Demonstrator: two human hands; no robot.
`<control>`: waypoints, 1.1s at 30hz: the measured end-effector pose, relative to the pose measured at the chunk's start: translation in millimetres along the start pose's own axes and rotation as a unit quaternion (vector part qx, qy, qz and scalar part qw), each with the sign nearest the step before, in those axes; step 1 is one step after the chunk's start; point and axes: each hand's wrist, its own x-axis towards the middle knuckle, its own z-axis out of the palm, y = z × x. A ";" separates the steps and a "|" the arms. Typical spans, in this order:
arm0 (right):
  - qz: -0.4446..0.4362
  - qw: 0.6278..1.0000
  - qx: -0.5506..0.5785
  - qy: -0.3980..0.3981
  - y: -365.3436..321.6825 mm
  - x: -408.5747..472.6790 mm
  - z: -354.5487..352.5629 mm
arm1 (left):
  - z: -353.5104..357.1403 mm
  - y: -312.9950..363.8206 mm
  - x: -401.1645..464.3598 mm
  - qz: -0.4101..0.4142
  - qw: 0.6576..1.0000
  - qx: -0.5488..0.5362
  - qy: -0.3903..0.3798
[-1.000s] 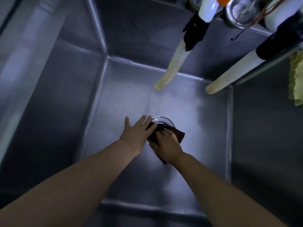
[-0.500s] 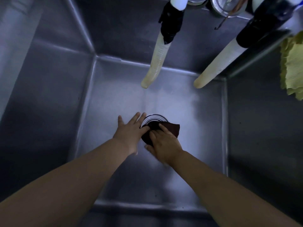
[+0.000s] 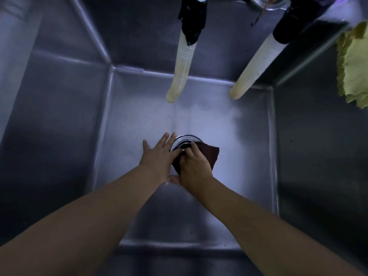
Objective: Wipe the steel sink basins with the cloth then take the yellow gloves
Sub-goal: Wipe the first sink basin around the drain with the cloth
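Both hands are down at the bottom of a deep steel basin [image 3: 229, 124], working at the drain [image 3: 186, 139] in the middle of its floor. The right hand [image 3: 196, 166] presses a dark cloth [image 3: 210, 154] onto the near right side of the drain ring, its fingers curled and pressed together over the fabric, one corner of which spills out to the right. The left hand [image 3: 159, 154] lies flat on the basin floor just left of the drain, fingers spread, their tips touching the ring; it seems to brace rather than hold anything.

The step in hand looks like wiping around the drain. To do it well, keep the cloth bunched under the fingertips and follow the ring all the way round, pushing into the groove where dirt collects, then sweep outward across the floor toward the corners and up the walls. The bracing hand should shift aside so no patch under it is missed.

Two pale hoses [image 3: 182, 64] hang from above into the far side of the basin, clear of the hands. Something yellow and ribbed [image 3: 352, 64] hangs over the rim at upper right; whether these are the gloves I cannot tell.
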 end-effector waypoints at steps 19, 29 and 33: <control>0.121 0.973 0.190 0.043 -0.6 -0.5 14.2 | 4.4 3.6 5.9 -0.027 0.999 -0.020 0.008; 0.064 0.994 0.084 -0.009 -8.2 7.7 2.3 | 2.3 3.9 1.2 -0.024 0.999 -0.042 0.013; 0.107 0.955 0.270 0.064 10.8 -0.3 13.6 | 2.5 4.8 -3.5 -0.030 0.999 -0.019 0.019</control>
